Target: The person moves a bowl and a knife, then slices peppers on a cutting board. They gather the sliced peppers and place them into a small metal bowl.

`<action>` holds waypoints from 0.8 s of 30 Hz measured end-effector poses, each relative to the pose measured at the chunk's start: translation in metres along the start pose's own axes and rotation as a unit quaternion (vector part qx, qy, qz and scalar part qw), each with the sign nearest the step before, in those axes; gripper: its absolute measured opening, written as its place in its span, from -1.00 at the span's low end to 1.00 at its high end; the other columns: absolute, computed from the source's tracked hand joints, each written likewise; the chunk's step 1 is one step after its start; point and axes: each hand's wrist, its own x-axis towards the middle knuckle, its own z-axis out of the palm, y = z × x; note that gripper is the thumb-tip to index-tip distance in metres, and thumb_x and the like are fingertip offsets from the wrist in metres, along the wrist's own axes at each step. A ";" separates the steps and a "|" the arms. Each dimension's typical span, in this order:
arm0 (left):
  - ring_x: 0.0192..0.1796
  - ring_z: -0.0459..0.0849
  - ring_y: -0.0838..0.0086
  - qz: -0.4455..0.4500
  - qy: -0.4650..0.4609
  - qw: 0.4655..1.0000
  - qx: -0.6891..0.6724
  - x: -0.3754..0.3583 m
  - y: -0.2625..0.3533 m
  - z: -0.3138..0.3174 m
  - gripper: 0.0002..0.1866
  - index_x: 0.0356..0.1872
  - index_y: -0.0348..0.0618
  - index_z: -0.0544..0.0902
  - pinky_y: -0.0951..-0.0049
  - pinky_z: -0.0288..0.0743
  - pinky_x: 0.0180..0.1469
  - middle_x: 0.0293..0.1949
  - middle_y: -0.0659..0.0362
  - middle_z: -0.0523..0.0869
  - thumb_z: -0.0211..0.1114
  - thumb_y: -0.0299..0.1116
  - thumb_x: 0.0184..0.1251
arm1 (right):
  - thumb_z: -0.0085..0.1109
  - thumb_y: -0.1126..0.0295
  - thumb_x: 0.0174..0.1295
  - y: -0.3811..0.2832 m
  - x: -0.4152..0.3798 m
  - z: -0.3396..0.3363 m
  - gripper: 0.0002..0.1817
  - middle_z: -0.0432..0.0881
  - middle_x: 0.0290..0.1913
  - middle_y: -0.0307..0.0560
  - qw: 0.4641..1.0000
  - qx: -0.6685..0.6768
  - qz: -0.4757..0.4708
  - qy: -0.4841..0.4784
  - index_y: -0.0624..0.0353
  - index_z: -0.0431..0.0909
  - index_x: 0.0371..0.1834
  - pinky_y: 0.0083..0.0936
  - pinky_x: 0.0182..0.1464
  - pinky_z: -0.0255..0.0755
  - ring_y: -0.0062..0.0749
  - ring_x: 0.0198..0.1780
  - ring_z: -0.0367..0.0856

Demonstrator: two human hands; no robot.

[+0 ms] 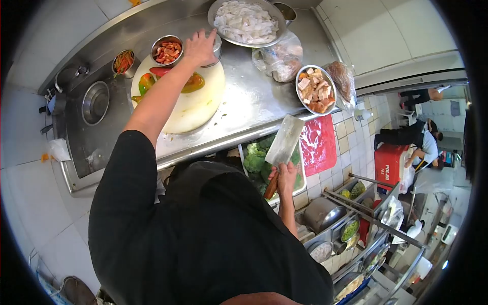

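Note:
My left hand (200,48) reaches over a round white cutting board (206,109), closed on a small metal container (217,51) at its far edge; the hand partly hides the container. My right hand (286,175) grips the wooden handle of a cleaver (285,140), its broad blade lying beyond the counter's front edge. Red, green and orange bell pepper pieces (193,83) rest on the board, partly behind my left forearm. Beside my left hand is a metal bowl of cut red pieces (168,52).
A colander of white strips (246,23), a plastic bag (278,56) and a bowl of diced meat (315,90) stand on the steel counter. A sink (76,127) lies left. Broccoli (255,157) fills a crate below. Beyond a rack, a person (429,142) bends near a red cooler (389,165).

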 end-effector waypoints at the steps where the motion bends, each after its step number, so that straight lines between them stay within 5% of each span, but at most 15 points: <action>1: 0.56 0.35 -0.12 -0.009 0.000 1.000 -0.009 -0.004 0.009 -0.009 0.23 0.68 -0.06 0.21 -0.18 0.35 0.51 0.59 -0.16 0.31 0.69 -0.01 -0.06 | 0.04 0.40 0.48 0.001 -0.002 -0.001 -0.84 0.68 -0.37 0.00 1.000 -0.002 0.002 0.006 0.26 0.52 -0.05 -0.37 -0.55 0.62 -0.40 -0.60 0.62; 4: 0.48 0.46 -0.05 0.028 0.079 0.983 -0.165 -0.038 0.038 -0.028 0.15 0.57 -0.24 0.30 -0.05 0.44 0.45 0.43 -0.19 0.48 0.68 0.03 -0.04 | 0.06 0.40 0.47 0.009 -0.005 -0.007 -0.86 0.69 -0.37 0.02 0.999 0.026 0.008 0.019 0.26 0.51 -0.08 -0.38 -0.58 0.59 -0.39 -0.61 0.61; 7: 0.27 0.67 0.05 -0.039 -0.006 0.844 -0.535 -0.059 0.070 0.027 0.23 0.49 -0.45 0.28 0.23 0.51 0.39 0.28 -0.27 0.61 0.75 0.16 -0.05 | 0.06 0.41 0.47 0.014 -0.008 -0.014 -0.87 0.68 -0.39 0.00 0.998 0.045 0.014 0.039 0.24 0.50 -0.07 -0.38 -0.59 0.57 -0.40 -0.62 0.60; 8: 0.29 0.66 0.11 -0.060 -0.124 0.744 -0.653 -0.054 0.074 0.072 0.19 0.47 -0.42 0.32 0.13 0.50 0.40 0.30 -0.22 0.62 0.70 0.25 0.00 | 0.07 0.41 0.48 0.016 -0.007 -0.017 -0.87 0.67 -0.40 -0.01 0.998 0.050 0.017 0.045 0.23 0.50 -0.06 -0.39 -0.59 0.57 -0.40 -0.62 0.60; 9: 0.31 0.66 0.09 -0.186 -0.216 0.646 -0.708 -0.075 0.094 0.065 0.08 0.46 -0.31 0.42 -0.04 0.47 0.41 0.31 -0.15 0.64 0.60 0.32 0.13 | 0.07 0.41 0.48 0.016 -0.005 -0.019 -0.87 0.66 -0.40 -0.02 0.997 0.052 0.020 0.046 0.22 0.50 -0.05 -0.39 -0.59 0.56 -0.40 -0.62 0.59; 10: 0.32 0.66 0.09 -0.148 -0.288 0.541 -0.776 -0.086 0.100 0.083 -0.04 0.46 -0.17 0.49 -0.22 0.42 0.41 0.35 -0.07 0.64 0.46 0.37 0.27 | 0.08 0.41 0.48 0.013 -0.005 -0.019 -0.87 0.66 -0.40 -0.03 0.997 0.048 0.013 0.053 0.22 0.49 -0.04 -0.39 -0.59 0.56 -0.41 -0.62 0.59; 12: 0.34 0.63 0.08 -0.247 -0.226 0.487 -0.806 -0.100 0.123 0.126 -0.13 0.46 -0.11 0.51 -0.52 0.26 0.43 0.28 -0.01 0.68 0.36 0.38 0.39 | 0.09 0.42 0.48 0.006 -0.007 -0.019 -0.88 0.65 -0.40 -0.05 0.998 0.037 0.002 0.060 0.21 0.49 -0.02 -0.40 -0.59 0.56 -0.43 -0.62 0.58; 14: 0.10 0.74 0.05 -0.297 -0.197 0.617 -0.701 -0.100 0.122 0.159 -0.28 0.30 -0.27 0.63 -0.29 0.50 0.32 0.09 0.02 0.76 0.41 0.20 0.45 | 0.10 0.45 0.50 0.003 -0.006 -0.020 -0.87 0.64 -0.40 -0.08 0.998 0.047 -0.001 0.047 0.21 0.49 0.02 -0.44 -0.57 0.56 -0.46 -0.61 0.57; 16: 0.05 0.80 0.06 -0.334 -0.137 0.580 -0.730 -0.103 0.125 0.167 -0.40 0.19 -0.34 0.69 -0.02 0.64 0.20 0.06 -0.04 0.81 0.44 0.05 0.46 | 0.09 0.47 0.49 0.001 -0.006 -0.019 -0.81 0.62 -0.40 -0.11 0.998 0.035 -0.010 0.050 0.22 0.49 0.10 -0.46 -0.57 0.54 -0.47 -0.60 0.57; 18: 0.11 0.81 0.06 -0.232 -0.061 0.814 -0.529 -0.109 0.124 0.160 -0.47 0.16 -0.38 0.70 0.12 0.65 0.21 0.10 -0.13 0.82 0.44 -0.07 0.45 | 0.14 0.43 0.52 0.001 -0.002 -0.017 -0.85 0.61 -0.42 -0.13 0.999 0.001 -0.035 0.041 0.23 0.49 0.05 -0.47 -0.57 0.53 -0.47 -0.61 0.57; 19: 0.15 0.80 0.06 -0.177 -0.048 0.863 -0.470 -0.115 0.120 0.141 -0.51 0.16 -0.38 0.70 0.22 0.63 0.23 0.13 -0.20 0.80 0.44 -0.16 0.42 | 0.15 0.42 0.53 -0.003 -0.003 -0.013 -0.85 0.60 -0.42 -0.13 0.998 -0.026 -0.053 0.037 0.23 0.49 0.03 -0.47 -0.57 0.53 -0.47 -0.61 0.56; 22: 0.14 0.78 0.00 -0.104 -0.086 0.859 -0.493 -0.156 0.077 0.061 -0.54 0.15 -0.36 0.70 0.16 0.60 0.28 0.10 -0.18 0.80 0.43 -0.20 0.40 | 0.21 0.36 0.55 -0.019 -0.010 -0.002 -0.82 0.59 -0.45 -0.15 0.988 -0.104 -0.117 0.014 0.25 0.51 -0.01 -0.50 -0.59 0.48 -0.50 -0.62 0.55; 24: 0.16 0.75 -0.02 -0.062 0.107 0.938 -0.324 -0.194 0.023 0.050 -0.58 0.11 -0.33 0.72 0.10 0.61 0.23 0.04 -0.15 0.80 0.46 -0.26 0.34 | 0.23 0.34 0.55 -0.040 -0.019 0.015 -0.80 0.59 -0.46 -0.15 0.974 -0.160 -0.158 -0.013 0.27 0.52 0.00 -0.52 -0.59 0.44 -0.52 -0.62 0.54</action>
